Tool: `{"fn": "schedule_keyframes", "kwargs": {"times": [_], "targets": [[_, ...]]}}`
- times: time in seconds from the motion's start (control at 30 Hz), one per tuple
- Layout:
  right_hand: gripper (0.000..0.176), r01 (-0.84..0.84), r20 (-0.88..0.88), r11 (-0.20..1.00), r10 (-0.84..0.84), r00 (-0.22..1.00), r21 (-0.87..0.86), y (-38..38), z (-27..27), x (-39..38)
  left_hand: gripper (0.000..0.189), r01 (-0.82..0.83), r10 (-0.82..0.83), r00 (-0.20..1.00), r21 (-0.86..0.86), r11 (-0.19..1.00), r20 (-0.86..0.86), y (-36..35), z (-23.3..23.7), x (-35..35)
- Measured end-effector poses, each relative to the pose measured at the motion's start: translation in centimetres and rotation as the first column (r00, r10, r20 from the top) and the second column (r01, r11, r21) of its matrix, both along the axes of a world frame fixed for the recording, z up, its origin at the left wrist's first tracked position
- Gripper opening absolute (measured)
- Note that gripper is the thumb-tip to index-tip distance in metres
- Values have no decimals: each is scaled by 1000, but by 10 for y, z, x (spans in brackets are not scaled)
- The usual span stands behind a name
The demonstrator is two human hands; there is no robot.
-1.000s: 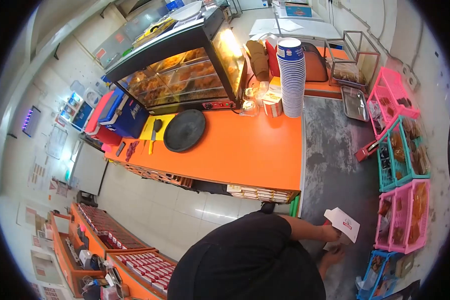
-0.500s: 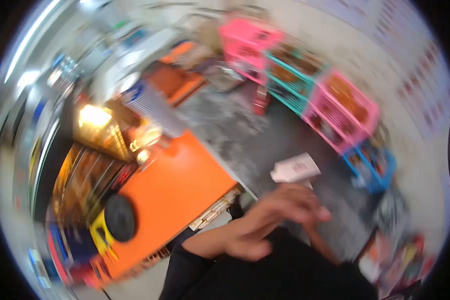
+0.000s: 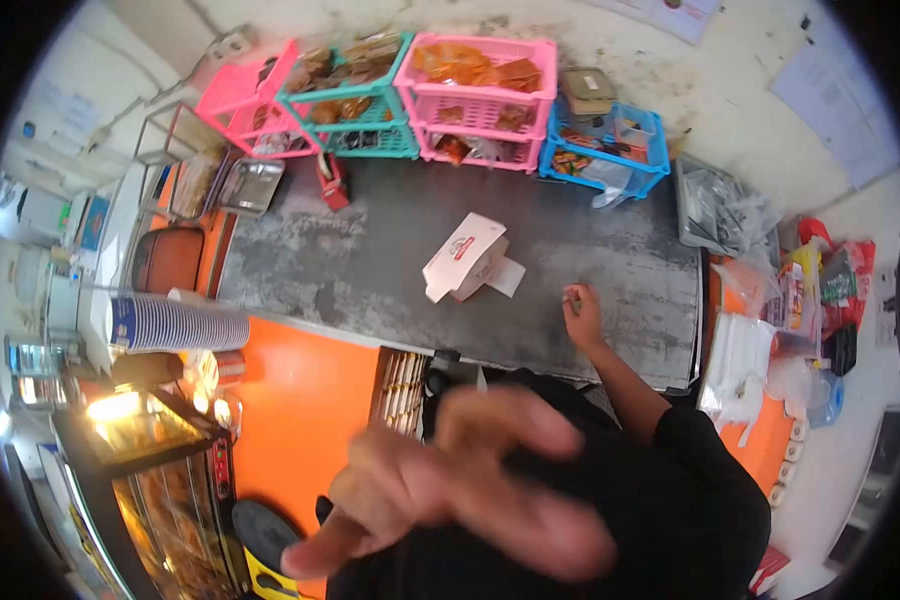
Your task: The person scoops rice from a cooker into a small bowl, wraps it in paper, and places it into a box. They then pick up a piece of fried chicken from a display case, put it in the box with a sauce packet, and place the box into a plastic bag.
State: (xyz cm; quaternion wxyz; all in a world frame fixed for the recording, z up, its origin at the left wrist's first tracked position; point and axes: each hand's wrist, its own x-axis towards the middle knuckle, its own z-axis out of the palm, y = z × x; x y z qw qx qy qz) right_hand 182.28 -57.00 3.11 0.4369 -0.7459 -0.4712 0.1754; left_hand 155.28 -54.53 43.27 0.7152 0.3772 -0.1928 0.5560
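Note:
My left hand [image 3: 460, 475] is raised close to the camera, blurred, with its fingers spread and nothing seen in them. Lower down, my right hand [image 3: 582, 314] is at the near part of the dark worktop [image 3: 370, 260], its fingers loosely curled and nothing visible in them. A small white paper food box [image 3: 466, 252] with red print stands on the worktop to the left of my right hand, apart from it. One flap sticks out on its right side.
Pink [image 3: 475, 105], teal [image 3: 355, 125] and blue baskets [image 3: 610, 155] with packets line the wall. A red tape dispenser [image 3: 333, 183] and metal tray [image 3: 250, 187] are at the back left. Stacked cups [image 3: 180, 325] and a lit food warmer [image 3: 160, 470] stand left; plastic bags [image 3: 735, 370] lie right.
The view has turned and levelled towards the worktop. My left hand has come nearer the camera, and my right hand, mostly hidden before, now shows beside the box.

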Motion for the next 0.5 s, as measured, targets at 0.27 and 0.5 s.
{"fn": "schedule_keyframes", "kwargs": {"times": [0.27, 0.5], "targets": [[31, 264, 592, 946, -104, 799, -191, 92, 13, 134, 68, -198, 211, 756, 91, 976, -620, 42, -99, -72], [36, 725, 419, 588, -592, 688, -358, 165, -14, 239, 60, -480, 141, 401, -77, 874, -905, 16, -136, -102]]}}
